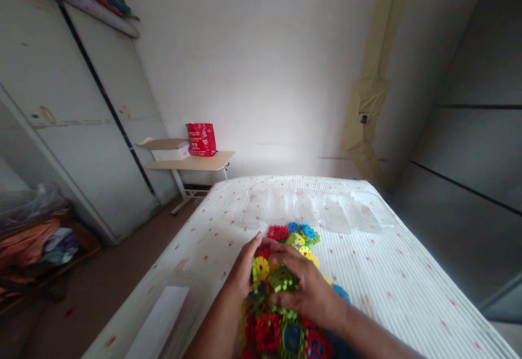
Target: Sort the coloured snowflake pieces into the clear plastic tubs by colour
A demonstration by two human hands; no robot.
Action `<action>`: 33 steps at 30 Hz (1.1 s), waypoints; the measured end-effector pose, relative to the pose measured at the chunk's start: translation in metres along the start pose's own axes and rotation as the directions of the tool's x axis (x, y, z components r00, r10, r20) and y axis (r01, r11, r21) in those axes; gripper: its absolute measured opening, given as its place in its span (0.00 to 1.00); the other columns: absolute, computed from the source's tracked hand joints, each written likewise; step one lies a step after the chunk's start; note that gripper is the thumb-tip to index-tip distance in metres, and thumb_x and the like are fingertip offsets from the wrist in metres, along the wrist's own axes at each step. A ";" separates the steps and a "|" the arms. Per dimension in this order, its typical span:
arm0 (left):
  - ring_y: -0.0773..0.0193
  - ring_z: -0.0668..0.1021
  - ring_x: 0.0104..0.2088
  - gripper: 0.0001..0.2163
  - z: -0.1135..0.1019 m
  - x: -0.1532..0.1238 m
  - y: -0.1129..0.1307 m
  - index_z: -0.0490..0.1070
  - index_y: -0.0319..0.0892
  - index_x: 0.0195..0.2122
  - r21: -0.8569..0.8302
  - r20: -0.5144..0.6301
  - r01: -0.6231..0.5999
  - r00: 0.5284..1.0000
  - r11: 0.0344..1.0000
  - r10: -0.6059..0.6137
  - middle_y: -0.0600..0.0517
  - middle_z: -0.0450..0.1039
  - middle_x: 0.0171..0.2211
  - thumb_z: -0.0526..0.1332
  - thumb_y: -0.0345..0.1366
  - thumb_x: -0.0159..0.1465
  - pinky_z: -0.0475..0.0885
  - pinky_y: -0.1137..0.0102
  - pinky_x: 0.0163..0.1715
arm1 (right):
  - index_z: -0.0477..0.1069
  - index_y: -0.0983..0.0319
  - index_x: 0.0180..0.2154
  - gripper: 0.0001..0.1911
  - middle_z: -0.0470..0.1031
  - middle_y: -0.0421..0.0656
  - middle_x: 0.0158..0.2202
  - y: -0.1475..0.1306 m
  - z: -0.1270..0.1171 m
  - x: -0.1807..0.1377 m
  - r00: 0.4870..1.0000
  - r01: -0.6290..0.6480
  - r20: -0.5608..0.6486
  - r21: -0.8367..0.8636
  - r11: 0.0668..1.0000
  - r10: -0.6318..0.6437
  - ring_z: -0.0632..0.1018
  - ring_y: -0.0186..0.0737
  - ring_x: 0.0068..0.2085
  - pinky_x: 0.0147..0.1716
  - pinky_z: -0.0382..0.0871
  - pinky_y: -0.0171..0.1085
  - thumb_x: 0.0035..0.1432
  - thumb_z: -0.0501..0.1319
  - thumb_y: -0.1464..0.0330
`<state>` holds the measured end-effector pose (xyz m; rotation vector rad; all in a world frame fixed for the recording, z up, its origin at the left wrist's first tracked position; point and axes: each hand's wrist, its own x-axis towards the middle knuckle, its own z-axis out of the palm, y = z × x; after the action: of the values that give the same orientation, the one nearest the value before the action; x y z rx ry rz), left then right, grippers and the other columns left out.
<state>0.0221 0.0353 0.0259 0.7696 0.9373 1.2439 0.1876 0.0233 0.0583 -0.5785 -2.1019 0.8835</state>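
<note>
A heap of interlocking plastic flower-shaped pieces (pixel 268 333) in red, yellow, green and blue lies on the bed-like surface in front of me. My left hand (pixel 246 265) is cupped along the heap's left side, its fingers stretched out beside a yellow piece (pixel 261 268). From the right, my right hand (pixel 308 283) curls over the heap, with green pieces (pixel 283 279) between thumb and fingers. Just beyond the hands, more loose pieces are spread, including a red one (pixel 278 233) and a blue one (pixel 308 231). Both palms and some fingertips are hidden.
Clear plastic trays with compartments (pixel 336 212) stand across the far part of the striped cover (pixel 391 272). A white box-like strip (pixel 161 321) lies at front left. Beyond, a small table (pixel 196 162) holds a red bag (pixel 201 140) and a white box (pixel 169 152).
</note>
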 end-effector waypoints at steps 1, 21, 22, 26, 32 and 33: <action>0.61 0.78 0.34 0.20 -0.005 0.000 0.000 0.73 0.39 0.32 0.007 0.010 0.010 1.000 1.000 -0.010 0.50 0.77 0.29 0.54 0.52 0.58 0.70 0.69 0.36 | 0.68 0.60 0.47 0.22 0.66 0.49 0.53 -0.004 0.002 0.000 0.999 0.008 0.040 -0.012 1.000 -0.007 0.66 0.45 0.56 0.53 0.61 0.44 0.50 0.64 0.61; 0.51 0.69 0.52 0.19 0.000 0.054 -0.010 0.72 0.45 0.45 0.929 -0.057 -0.049 0.961 0.367 0.271 0.46 0.71 0.50 0.59 0.45 0.53 0.59 0.62 0.53 | 0.64 0.66 0.52 0.27 0.74 0.52 0.47 0.117 -0.046 -0.010 0.840 -0.522 -0.327 -0.702 0.484 0.432 0.73 0.49 0.47 0.46 0.65 0.43 0.47 0.54 0.74; 0.49 0.68 0.53 0.20 0.004 0.055 -0.011 0.72 0.46 0.46 0.944 -0.061 -0.030 0.963 0.329 0.263 0.46 0.70 0.51 0.58 0.47 0.54 0.59 0.60 0.53 | 0.63 0.67 0.53 0.28 0.73 0.52 0.48 0.117 -0.044 -0.008 0.836 -0.526 -0.324 -0.703 0.479 0.442 0.72 0.50 0.48 0.46 0.65 0.43 0.47 0.55 0.74; 0.44 0.65 0.54 0.23 0.018 0.058 -0.013 0.69 0.49 0.50 0.978 -0.088 0.039 0.967 0.204 0.239 0.45 0.67 0.54 0.52 0.52 0.57 0.57 0.53 0.51 | 0.60 0.68 0.55 0.32 0.70 0.55 0.50 0.119 -0.039 -0.002 0.817 -0.542 -0.319 -0.710 0.450 0.480 0.69 0.52 0.50 0.42 0.65 0.42 0.45 0.54 0.75; 0.43 0.65 0.52 0.24 0.032 0.067 -0.015 0.66 0.51 0.51 0.988 -0.146 0.130 0.961 0.083 0.236 0.44 0.67 0.50 0.48 0.54 0.58 0.58 0.49 0.48 | 0.58 0.60 0.56 0.33 0.70 0.52 0.47 0.123 -0.039 0.008 0.796 -0.552 -0.312 -0.726 0.410 0.519 0.69 0.51 0.48 0.39 0.64 0.42 0.45 0.54 0.77; 0.43 0.65 0.52 0.24 0.033 0.069 -0.016 0.66 0.51 0.52 0.988 -0.148 0.135 0.960 0.068 0.238 0.43 0.67 0.50 0.47 0.54 0.58 0.58 0.48 0.48 | 0.58 0.59 0.56 0.33 0.70 0.51 0.46 0.124 -0.040 0.010 0.793 -0.552 -0.307 -0.727 0.408 0.526 0.69 0.51 0.48 0.38 0.64 0.42 0.45 0.54 0.77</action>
<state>0.0631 0.1008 0.0150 1.7824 2.1311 0.5182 0.2268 0.1264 -0.0111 -1.8356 -2.2320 0.1418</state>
